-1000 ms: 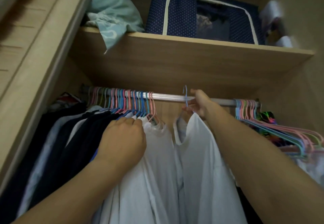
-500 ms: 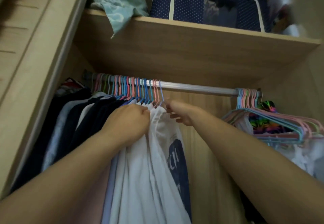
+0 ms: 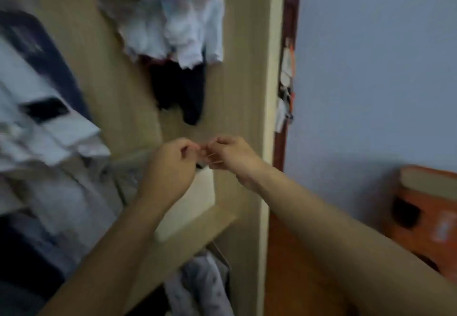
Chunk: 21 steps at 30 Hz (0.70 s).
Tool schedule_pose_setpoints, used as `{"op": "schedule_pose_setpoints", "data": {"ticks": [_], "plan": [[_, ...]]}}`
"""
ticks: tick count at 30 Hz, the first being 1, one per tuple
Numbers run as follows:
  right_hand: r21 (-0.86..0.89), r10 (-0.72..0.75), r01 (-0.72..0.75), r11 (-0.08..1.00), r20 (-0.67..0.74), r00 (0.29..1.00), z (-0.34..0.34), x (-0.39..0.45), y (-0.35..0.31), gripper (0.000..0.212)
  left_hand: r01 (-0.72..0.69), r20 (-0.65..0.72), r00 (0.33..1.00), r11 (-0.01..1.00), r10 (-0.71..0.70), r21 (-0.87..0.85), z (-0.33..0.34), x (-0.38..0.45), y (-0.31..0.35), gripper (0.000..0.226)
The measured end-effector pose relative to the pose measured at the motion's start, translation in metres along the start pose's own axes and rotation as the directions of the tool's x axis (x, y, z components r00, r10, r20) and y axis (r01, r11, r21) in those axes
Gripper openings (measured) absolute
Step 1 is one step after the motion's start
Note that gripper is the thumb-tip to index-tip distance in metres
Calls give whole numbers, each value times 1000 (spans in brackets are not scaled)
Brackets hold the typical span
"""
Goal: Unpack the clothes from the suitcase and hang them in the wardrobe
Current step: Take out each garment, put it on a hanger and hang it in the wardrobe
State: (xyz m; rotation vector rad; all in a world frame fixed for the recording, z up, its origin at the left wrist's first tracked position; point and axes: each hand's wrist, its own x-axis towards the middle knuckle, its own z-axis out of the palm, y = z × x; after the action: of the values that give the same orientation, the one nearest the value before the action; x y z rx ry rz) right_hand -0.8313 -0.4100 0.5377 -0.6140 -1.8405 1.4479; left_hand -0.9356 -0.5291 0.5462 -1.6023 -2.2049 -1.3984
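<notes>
The frame is blurred. My left hand (image 3: 173, 165) and my right hand (image 3: 232, 157) meet fingertip to fingertip in front of the wardrobe's wooden side panel (image 3: 247, 93), with the fingers of both curled. A thin pale line shows at the right hand's fingers; the blur hides what it is. White clothes (image 3: 173, 31) hang above the hands with a dark garment (image 3: 183, 88) below them. A white shirt with a navy print (image 3: 24, 73) hangs at the left. No suitcase is in view.
A wooden shelf (image 3: 197, 226) runs under my hands, with grey patterned cloth (image 3: 202, 286) below it. To the right are a brown door frame (image 3: 289, 44), a pale wall (image 3: 371, 68) and an orange box (image 3: 425, 217).
The view has swung down and right, off the rail and hangers. Both hands have left the hung white shirts and come together lower down, in front of the side panel.
</notes>
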Motion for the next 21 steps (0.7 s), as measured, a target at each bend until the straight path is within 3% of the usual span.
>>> {"op": "schedule_pose_setpoints", "data": {"ticks": [3,5,8,12,14,17,19,21], "plan": [[38,260,-257,966,-168,951,-102,-105,107,18,129,378,921,989,-93,-71,136,-70,14,25],[72,414,-412,908,-301,859,-175,-184,164,15,190,615,784,974,-77,-120,225,-125,45,31],[187,554,-538,822,-485,677,-285,-307,220,16,235,812,584,960,-13,-154,330,-207,112,26],[395,657,-558,730,-632,411,-421,-475,274,24,307,926,378,942,8,-134,446,-307,179,23],[489,699,-557,671,-668,255,-475,-562,301,23,355,955,289,934,-73,-36,497,-356,194,24],[592,775,-655,471,-631,-13,-514,-677,320,17,365,969,129,919,-209,149,544,-411,212,25],[647,812,-674,356,-571,-120,-536,-725,329,18,362,968,67,910,-244,204,571,-429,228,24],[701,836,-650,294,-518,-181,-559,-753,343,12,395,960,78,892,-269,218,603,-436,241,23]]}}
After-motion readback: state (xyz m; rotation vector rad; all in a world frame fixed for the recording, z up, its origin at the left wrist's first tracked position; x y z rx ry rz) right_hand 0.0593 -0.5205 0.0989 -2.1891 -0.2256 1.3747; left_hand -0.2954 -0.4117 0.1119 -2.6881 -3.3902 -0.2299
